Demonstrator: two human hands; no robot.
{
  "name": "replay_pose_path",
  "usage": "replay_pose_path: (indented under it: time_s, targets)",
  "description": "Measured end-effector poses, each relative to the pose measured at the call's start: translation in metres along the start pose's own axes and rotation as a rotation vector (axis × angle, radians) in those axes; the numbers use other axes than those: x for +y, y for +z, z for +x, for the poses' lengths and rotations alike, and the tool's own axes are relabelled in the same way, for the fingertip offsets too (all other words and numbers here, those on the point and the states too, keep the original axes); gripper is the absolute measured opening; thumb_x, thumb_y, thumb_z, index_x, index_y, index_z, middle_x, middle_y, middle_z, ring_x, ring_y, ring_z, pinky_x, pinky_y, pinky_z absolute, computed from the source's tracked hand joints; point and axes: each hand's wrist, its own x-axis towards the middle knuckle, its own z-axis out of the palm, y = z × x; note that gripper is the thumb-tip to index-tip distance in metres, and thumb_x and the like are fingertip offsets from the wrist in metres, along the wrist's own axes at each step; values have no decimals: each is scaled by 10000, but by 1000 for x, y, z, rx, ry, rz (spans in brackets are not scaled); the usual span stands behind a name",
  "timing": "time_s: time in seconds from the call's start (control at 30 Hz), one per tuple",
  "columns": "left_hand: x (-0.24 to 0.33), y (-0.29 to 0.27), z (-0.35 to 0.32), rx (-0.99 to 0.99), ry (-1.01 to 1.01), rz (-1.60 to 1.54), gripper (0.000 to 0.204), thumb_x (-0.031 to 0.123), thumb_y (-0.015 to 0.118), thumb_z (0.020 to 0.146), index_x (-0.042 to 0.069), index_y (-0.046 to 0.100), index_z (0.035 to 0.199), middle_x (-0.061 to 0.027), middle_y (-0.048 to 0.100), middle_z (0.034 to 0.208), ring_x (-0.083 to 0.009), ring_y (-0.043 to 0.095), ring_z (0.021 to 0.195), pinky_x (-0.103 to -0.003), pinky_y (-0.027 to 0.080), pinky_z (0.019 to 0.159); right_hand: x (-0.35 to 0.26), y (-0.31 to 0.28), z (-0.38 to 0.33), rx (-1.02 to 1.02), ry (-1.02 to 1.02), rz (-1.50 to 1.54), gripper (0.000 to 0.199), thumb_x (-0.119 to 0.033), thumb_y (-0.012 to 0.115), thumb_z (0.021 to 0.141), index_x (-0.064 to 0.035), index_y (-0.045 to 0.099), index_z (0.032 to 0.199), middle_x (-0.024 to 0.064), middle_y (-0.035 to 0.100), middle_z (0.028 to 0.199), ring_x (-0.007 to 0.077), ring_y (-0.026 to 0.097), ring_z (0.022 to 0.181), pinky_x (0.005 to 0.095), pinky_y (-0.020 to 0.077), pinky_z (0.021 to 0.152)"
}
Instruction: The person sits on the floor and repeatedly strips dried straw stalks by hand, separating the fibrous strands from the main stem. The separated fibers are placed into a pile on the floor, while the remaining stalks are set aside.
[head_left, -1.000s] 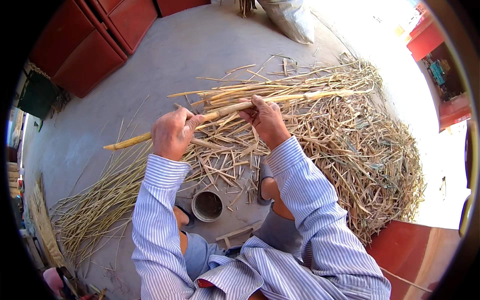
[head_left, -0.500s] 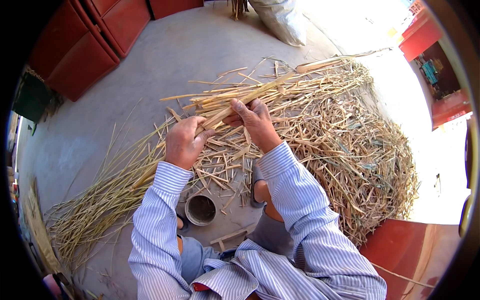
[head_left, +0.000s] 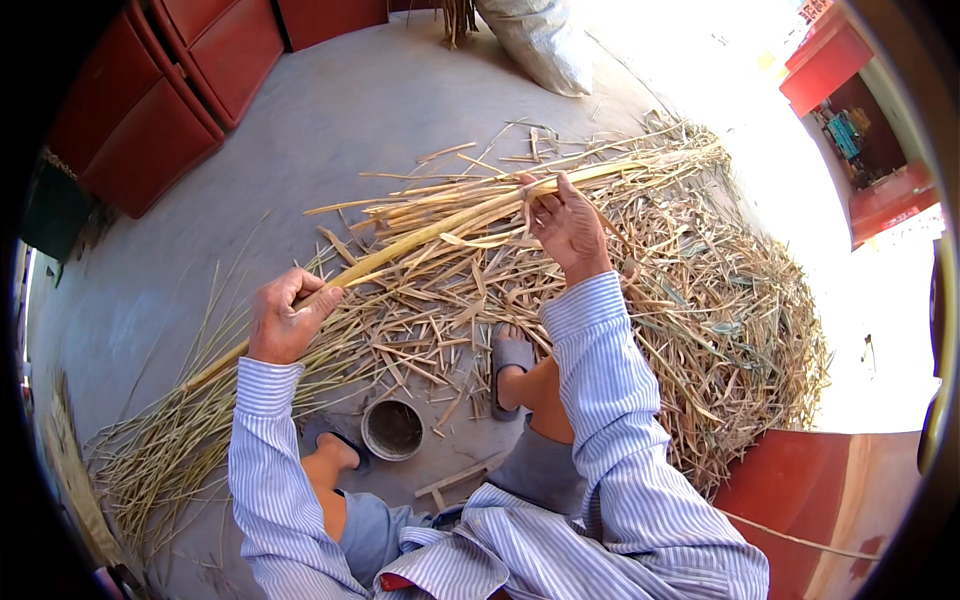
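Observation:
A long yellow dry stalk (head_left: 420,236) slants across in front of me, lower at the left and higher at the right. Near its left part, my left hand (head_left: 288,316) is closed round it, with the thumb along the top. My right hand (head_left: 568,228) grips the same stalk further up, between thumb and fingers. Pale strips of dry husk hang by my right fingers, and a brown strip trails beside that hand. Under the stalk lies a layer of loose dry stalks and broken pieces (head_left: 440,290).
A big heap of dry husks (head_left: 710,320) spreads at the right. Thin stripped stalks (head_left: 190,440) lie at the lower left. Between my feet stands a round pot (head_left: 393,430) near a small wooden piece (head_left: 460,482). Red furniture (head_left: 150,110) and a whitish sack (head_left: 545,45) are at the back.
My hands have moved apart along the stalk: the left toward the lower left, the right toward the upper right. More of the yellow stalk shows between them.

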Motion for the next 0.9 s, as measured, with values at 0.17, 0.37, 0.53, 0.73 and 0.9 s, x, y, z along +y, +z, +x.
replay_pose_path:
  time_s: [0.17,0.37,0.53,0.73,0.9]
  targets:
    - [-2,-25,-7,-47,-139,-130,239,176,776,814,-15,643,759,-52,644,647,-84,557,582,-256,426,523,8,6,8,-117,-112,-119,296,-94,539,977,20,474,1243,172,652,1166,236,659,1012,303,554,854]
    - [-28,-60,-10,-250,-406,-233,290,247,787,813,13,634,737,8,581,617,-55,492,562,-245,373,490,17,34,-4,-259,-328,-241,312,-119,569,969,21,495,1238,162,670,1128,219,666,1022,275,568,803]
    - [8,-5,2,-31,101,68,227,212,762,804,25,657,879,-74,648,673,-181,595,582,-330,433,549,57,70,-20,-298,-257,-480,288,-212,587,973,-23,566,1189,105,699,1063,166,677,964,260,572,770]
    - [19,20,14,152,259,199,194,204,744,799,59,630,859,-80,665,744,-297,617,691,-398,425,663,94,94,-35,-314,-204,-484,211,-203,604,964,-36,608,1094,100,702,1017,158,677,908,273,577,712]
    - [-45,-58,-16,84,26,406,211,181,778,734,75,606,796,-92,637,682,-296,558,616,-394,388,643,19,31,9,111,-398,-265,184,-203,595,970,-21,625,959,85,694,919,122,657,782,222,555,631]
